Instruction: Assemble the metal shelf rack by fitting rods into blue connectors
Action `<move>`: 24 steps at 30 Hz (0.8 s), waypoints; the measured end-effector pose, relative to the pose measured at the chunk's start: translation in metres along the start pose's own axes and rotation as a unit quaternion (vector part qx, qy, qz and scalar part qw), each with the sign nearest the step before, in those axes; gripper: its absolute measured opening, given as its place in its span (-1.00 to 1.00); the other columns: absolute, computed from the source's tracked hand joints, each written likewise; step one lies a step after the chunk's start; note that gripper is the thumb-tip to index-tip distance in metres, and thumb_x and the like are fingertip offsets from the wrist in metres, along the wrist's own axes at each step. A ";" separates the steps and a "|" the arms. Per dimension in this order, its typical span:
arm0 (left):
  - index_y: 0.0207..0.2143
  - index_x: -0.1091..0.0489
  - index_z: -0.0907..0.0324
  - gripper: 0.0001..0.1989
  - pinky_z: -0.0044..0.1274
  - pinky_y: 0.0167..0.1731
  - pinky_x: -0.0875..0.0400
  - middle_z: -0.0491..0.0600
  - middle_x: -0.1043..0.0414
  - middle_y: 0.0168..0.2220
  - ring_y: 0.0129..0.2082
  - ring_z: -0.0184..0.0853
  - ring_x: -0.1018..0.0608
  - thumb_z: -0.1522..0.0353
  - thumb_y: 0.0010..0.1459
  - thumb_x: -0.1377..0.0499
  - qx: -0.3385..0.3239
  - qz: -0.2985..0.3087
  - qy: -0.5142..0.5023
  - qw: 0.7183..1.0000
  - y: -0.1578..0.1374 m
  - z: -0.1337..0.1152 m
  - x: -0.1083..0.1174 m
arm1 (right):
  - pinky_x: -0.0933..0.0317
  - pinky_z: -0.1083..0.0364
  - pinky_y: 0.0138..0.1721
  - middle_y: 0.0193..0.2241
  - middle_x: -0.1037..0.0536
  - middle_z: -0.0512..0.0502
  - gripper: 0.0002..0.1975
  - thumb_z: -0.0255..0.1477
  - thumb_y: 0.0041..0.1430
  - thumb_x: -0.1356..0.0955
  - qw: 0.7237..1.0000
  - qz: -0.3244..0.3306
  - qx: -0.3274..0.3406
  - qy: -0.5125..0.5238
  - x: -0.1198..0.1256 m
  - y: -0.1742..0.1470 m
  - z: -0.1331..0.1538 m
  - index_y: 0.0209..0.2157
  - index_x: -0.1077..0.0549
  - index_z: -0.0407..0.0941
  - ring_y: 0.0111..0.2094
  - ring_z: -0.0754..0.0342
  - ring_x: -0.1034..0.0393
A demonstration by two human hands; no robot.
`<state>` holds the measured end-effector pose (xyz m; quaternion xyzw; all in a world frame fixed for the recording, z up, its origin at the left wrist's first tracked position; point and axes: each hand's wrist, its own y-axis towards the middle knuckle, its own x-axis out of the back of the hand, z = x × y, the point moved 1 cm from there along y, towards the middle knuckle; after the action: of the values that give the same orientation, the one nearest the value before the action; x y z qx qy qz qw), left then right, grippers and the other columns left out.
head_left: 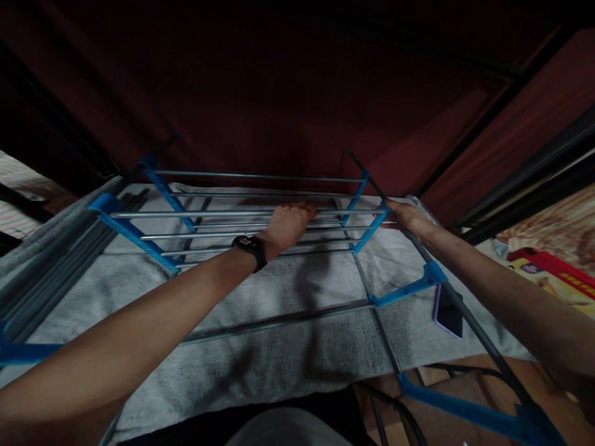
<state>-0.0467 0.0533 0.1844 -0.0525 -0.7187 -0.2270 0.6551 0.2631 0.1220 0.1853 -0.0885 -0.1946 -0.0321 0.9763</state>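
Observation:
A rack of grey metal rods and blue plastic brackets point(372, 230) lies on its side on a grey towel point(274, 282). My left hand point(290, 224), a black band on its wrist, reaches over the rods of one tier; its fingers curl over a metal rod point(223, 214), their tips hidden. At the tier's right end, my right hand point(403, 214) is closed round the side pole point(418, 246) beside the blue bracket, partly hidden behind it. Another blue bracket point(411, 286) on the same pole is nearer me.
Several loose grey tubes point(60, 272) lie along the towel's left side. A phone point(449, 313) rests at the right, partly under the pole. Farther right is a red and yellow packet point(553, 275). A dark red panel point(279, 105) stands close behind the rack.

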 end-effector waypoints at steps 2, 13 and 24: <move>0.07 -0.49 0.17 -0.66 -0.45 -0.13 -0.42 0.10 -0.60 -0.03 -0.01 -0.18 -0.62 0.34 0.46 0.03 -0.006 0.000 0.002 1.000 0.000 0.002 -0.002 | -0.52 0.07 -0.21 -0.37 -0.63 -0.12 -0.79 -0.32 0.36 -0.29 1.000 0.001 0.006 0.002 -0.001 0.002 -0.001 -0.28 -0.49 -0.12 -0.33 0.05 -0.56; 0.09 -0.47 0.15 -0.67 -0.45 -0.12 -0.42 0.12 -0.59 0.00 0.00 -0.18 -0.62 0.34 0.45 0.02 -0.003 0.002 0.003 1.000 0.000 0.004 -0.005 | -0.53 0.05 -0.24 -0.34 -0.64 -0.20 -0.79 -0.33 0.35 -0.29 1.000 -0.010 0.015 -0.001 -0.004 -0.001 0.000 -0.31 -0.45 -0.14 -0.31 0.01 -0.59; 0.10 -0.48 0.17 -0.66 -0.43 -0.11 -0.43 0.16 -0.58 -0.02 -0.03 -0.20 -0.62 0.38 0.44 0.02 -0.007 0.014 -0.024 1.000 -0.005 -0.001 0.001 | -0.52 0.08 -0.23 -0.29 -0.65 -0.19 -0.82 -0.34 0.36 -0.29 1.000 0.020 0.009 -0.007 0.001 -0.002 -0.004 -0.28 -0.47 -0.10 -0.23 -0.03 -0.59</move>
<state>-0.0480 0.0487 0.1838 -0.0724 -0.7317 -0.2215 0.6405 0.2647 0.1191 0.1826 -0.0837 -0.1995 -0.0098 0.9763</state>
